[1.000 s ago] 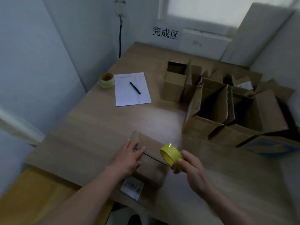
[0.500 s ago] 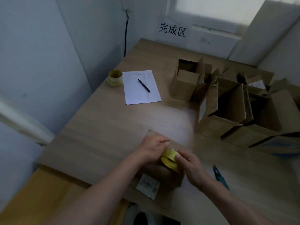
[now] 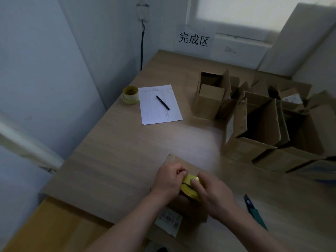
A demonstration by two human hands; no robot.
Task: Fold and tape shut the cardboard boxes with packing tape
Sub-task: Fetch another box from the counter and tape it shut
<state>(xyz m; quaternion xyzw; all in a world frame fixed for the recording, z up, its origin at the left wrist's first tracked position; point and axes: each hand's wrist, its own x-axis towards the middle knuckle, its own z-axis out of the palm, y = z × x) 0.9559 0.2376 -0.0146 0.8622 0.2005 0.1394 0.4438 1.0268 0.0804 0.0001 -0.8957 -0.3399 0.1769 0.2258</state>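
Head view: both hands meet over a closed cardboard box (image 3: pixel 183 206) at the tabletop's (image 3: pixel 116 153) near edge, left hand (image 3: pixel 169 180) and right hand (image 3: pixel 212 193) each keeping a curled grip on the yellow tape roll (image 3: pixel 190 187)

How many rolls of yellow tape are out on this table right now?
2. One roll of tape sits between both hands over the near box; the spare roll stands left of the paper sheet. Others could be hidden inside the open boxes.
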